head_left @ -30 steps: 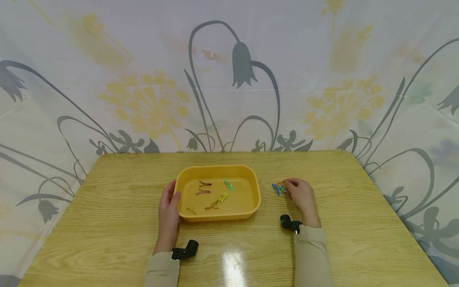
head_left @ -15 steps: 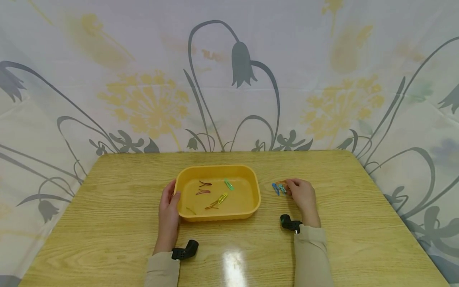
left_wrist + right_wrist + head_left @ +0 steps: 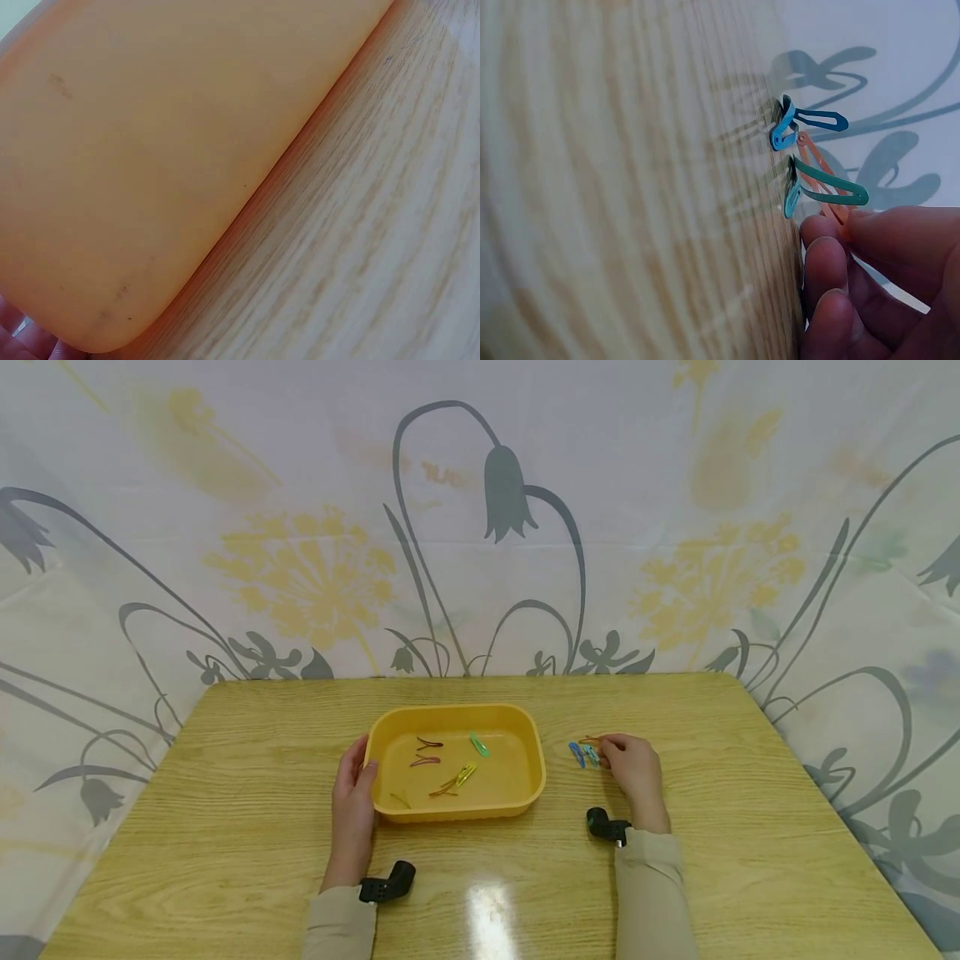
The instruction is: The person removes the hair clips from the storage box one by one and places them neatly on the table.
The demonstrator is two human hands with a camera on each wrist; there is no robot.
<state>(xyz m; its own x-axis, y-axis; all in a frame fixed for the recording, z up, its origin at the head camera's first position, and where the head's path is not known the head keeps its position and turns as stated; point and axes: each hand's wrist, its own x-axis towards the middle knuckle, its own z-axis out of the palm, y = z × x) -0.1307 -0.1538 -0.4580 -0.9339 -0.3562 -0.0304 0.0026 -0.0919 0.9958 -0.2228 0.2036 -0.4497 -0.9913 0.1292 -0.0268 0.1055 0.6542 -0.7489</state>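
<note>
My left hand (image 3: pixel 354 797) grips the left end of a yellow plastic tray (image 3: pixel 457 817), thumb over its rim. In the left wrist view the tray's wall (image 3: pixel 165 150) fills much of the picture, with a few fingertips (image 3: pixel 34 341) at the lower corner. To the right of the tray, my right hand (image 3: pixel 633 770) pinches one end of an orange snap hair clip (image 3: pixel 819 159) between thumb and finger. Just beside it on the table are a blue hair clip (image 3: pixel 577 755) and a teal hair clip (image 3: pixel 832 180), both with their snaps open.
Inside the tray lie several hair clips, among them a green one (image 3: pixel 479 745), a yellow one (image 3: pixel 466 774), a pink one (image 3: pixel 427 762) and a dark red one (image 3: pixel 430 744). The wooden table (image 3: pixel 247 827) ends at a flowered cloth (image 3: pixel 465 568) behind.
Over the last second my right fingers shift very slightly right at the clips, and more of the orange hair clip shows. The left hand and the tray stay in place.
</note>
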